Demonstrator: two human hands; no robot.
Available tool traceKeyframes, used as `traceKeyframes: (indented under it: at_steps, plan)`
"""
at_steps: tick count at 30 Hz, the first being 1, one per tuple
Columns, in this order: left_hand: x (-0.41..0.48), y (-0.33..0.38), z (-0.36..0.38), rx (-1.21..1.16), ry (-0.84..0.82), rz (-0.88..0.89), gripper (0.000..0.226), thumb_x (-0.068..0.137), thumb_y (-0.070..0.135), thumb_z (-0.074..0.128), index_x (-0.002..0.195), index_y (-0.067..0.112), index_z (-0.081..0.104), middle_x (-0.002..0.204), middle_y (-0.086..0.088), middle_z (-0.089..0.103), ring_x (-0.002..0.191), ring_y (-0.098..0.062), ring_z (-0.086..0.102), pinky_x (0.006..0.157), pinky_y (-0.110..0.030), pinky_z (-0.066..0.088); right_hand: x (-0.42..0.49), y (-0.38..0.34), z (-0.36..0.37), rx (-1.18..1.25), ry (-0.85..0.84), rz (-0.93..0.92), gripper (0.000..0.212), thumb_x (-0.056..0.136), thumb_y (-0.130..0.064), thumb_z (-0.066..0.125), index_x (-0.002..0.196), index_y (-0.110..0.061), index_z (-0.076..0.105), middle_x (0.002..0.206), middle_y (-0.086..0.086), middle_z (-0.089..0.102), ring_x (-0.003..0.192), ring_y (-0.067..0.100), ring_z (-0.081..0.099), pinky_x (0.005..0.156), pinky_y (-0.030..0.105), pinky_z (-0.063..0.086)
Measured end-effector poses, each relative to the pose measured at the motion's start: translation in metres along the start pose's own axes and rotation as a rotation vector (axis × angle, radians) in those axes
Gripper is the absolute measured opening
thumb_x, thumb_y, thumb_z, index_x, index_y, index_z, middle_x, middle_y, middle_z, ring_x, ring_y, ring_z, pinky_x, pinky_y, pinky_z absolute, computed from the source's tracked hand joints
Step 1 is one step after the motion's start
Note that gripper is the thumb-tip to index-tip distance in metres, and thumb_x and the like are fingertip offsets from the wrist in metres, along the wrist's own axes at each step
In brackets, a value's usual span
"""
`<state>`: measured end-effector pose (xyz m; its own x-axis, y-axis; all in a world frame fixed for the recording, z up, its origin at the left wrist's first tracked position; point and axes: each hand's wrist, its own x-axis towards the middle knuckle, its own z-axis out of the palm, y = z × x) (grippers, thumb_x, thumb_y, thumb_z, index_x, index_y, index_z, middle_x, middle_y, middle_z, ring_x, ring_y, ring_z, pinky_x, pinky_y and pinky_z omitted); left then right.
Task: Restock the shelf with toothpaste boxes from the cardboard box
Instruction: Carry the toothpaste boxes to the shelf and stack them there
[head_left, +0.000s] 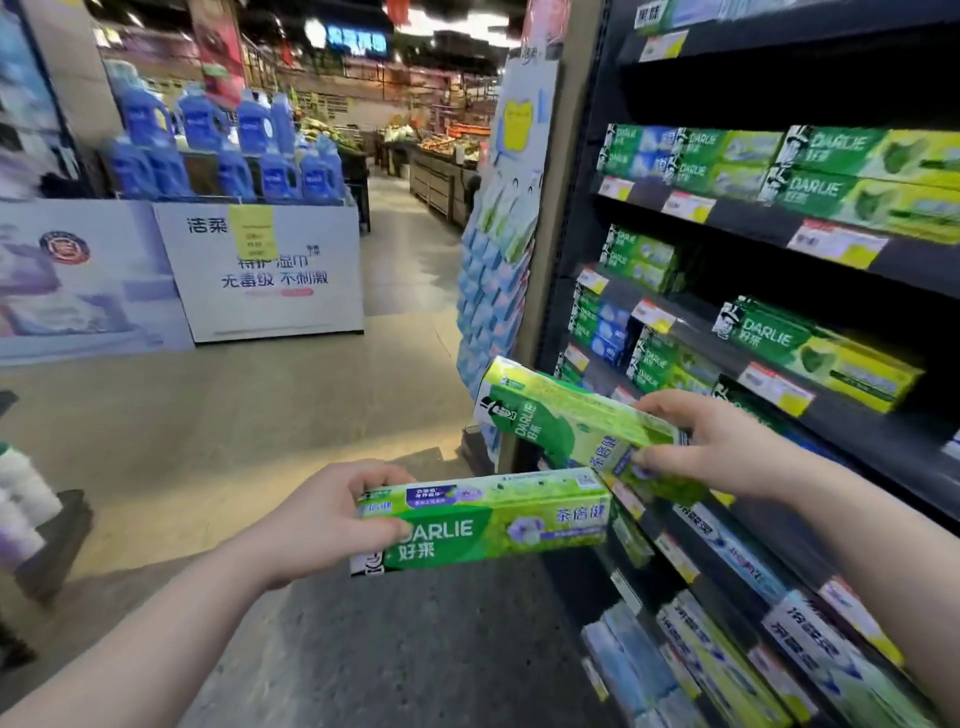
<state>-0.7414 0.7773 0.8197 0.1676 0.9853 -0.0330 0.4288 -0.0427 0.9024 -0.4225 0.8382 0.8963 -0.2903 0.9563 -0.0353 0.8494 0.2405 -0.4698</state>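
– Two boxes up, one per grip?
– Yes. Left grip (332, 519) curled round the near end of a level box (493, 525), thumb on the front face. Right grip (717, 447) pinching the end of a second box (561, 426), tilted, far end pointing up and away from the shelf (883, 436).
– Both clear of the shelf, then?
– Held out in front of it, not yet on any tier, the second box nearer.
– Best way to seat it?
– Probably swing the far end round until parallel with the stock (815, 353), logo face outward, then slide in flat behind the price tags (774, 387). One at a time. Keep the level box low and out of the way. Mind the neighbours: easy to knock a row askew with a tilted corner.
– And the cardboard box?
– Nowhere in view. Shelf tiers part-filled: stock two high up top, less on the middle tier with dark gaps beside it, mixed packs lower down.
– Which gap?
– Cannot tell; blurred, and partly hidden behind the right grip.
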Motion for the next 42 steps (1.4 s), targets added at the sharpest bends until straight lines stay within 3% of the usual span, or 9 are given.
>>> traceKeyframes:
  at_steps: [7,10,17,22,26,30,34,39,42]
  plan:
    - [0.139,-0.026,-0.057,0.044,-0.114,0.085,0.048,0.044,0.044,0.064,0.092,0.047,0.059,0.096,0.019,0.068,0.077,-0.004,0.066,0.074,-0.021,0.051,0.104,-0.001,-0.005,-0.041,0.073,0.096,0.053,0.082,-0.033,0.063,0.131,-0.026,0.043,0.142,-0.004,0.044,0.123,0.017,0.05,0.102,0.032,0.038]
    - [0.201,-0.031,-0.084,0.042,-0.177,0.129,0.047,0.045,0.043,0.064,0.091,0.049,0.059,0.089,0.023,0.069,0.071,-0.002,0.064,0.069,-0.019,0.05,0.146,-0.006,-0.009,-0.036,0.111,0.167,0.054,0.083,-0.032,0.062,0.132,-0.024,0.042,0.141,-0.004,0.045,0.117,0.006,0.044,0.103,0.029,0.033]
    - [0.329,-0.025,-0.111,0.068,-0.346,0.214,0.038,0.049,0.037,0.068,0.086,0.043,0.064,0.092,0.014,0.07,0.071,0.0,0.064,0.068,-0.016,0.05,0.201,0.002,-0.022,0.009,0.241,0.36,0.055,0.082,-0.034,0.062,0.133,-0.022,0.043,0.14,-0.002,0.046,0.127,0.013,0.044,0.101,0.026,0.034]
    - [0.398,-0.017,-0.091,0.07,-0.439,0.255,0.034,0.052,0.034,0.071,0.085,0.04,0.066,0.089,0.014,0.072,0.073,-0.002,0.066,0.071,-0.018,0.052,0.227,0.02,-0.044,-0.035,0.296,0.428,0.046,0.082,-0.03,0.064,0.125,-0.021,0.049,0.119,-0.004,0.06,0.099,0.013,0.061,0.086,0.023,0.043]
    - [0.458,-0.007,-0.073,0.083,-0.466,0.298,0.026,0.073,0.01,0.072,0.086,0.032,0.066,0.087,0.028,0.067,0.07,0.004,0.064,0.065,-0.013,0.051,0.26,0.047,-0.069,-0.044,0.349,0.421,0.029,0.08,-0.026,0.067,0.105,-0.03,0.052,0.103,-0.005,0.064,0.082,0.003,0.061,0.066,0.006,0.043]
    - [0.525,0.015,-0.065,0.136,-0.498,0.344,0.024,0.076,0.014,0.071,0.092,0.03,0.065,0.092,0.027,0.066,0.08,0.001,0.065,0.072,-0.015,0.052,0.308,0.087,-0.091,-0.093,0.424,0.423,0.032,0.078,-0.023,0.069,0.108,-0.023,0.057,0.104,-0.001,0.064,0.093,0.016,0.06,0.079,0.02,0.043]
    - [0.582,0.033,-0.053,0.133,-0.462,0.4,0.027,0.076,0.005,0.07,0.091,0.027,0.064,0.084,0.03,0.067,0.072,0.006,0.063,0.062,-0.006,0.046,0.362,0.129,-0.108,-0.129,0.414,0.418,0.041,0.078,-0.022,0.069,0.117,-0.014,0.058,0.111,0.004,0.06,0.101,0.017,0.055,0.079,0.018,0.035]
    - [0.637,0.032,-0.037,0.11,-0.469,0.383,0.027,0.07,0.018,0.072,0.091,0.033,0.062,0.089,0.011,0.072,0.077,-0.004,0.067,0.067,-0.014,0.051,0.422,0.167,-0.121,-0.177,0.413,0.468,0.055,0.08,-0.03,0.066,0.13,-0.013,0.049,0.131,0.011,0.05,0.119,0.022,0.047,0.089,0.018,0.031]
    - [0.667,0.033,-0.032,0.133,-0.525,0.384,0.031,0.073,0.014,0.072,0.09,0.037,0.061,0.091,0.021,0.068,0.08,-0.001,0.065,0.066,-0.011,0.048,0.451,0.177,-0.126,-0.203,0.394,0.497,0.059,0.081,-0.031,0.065,0.133,-0.012,0.045,0.135,0.012,0.047,0.122,0.024,0.046,0.093,0.021,0.033]
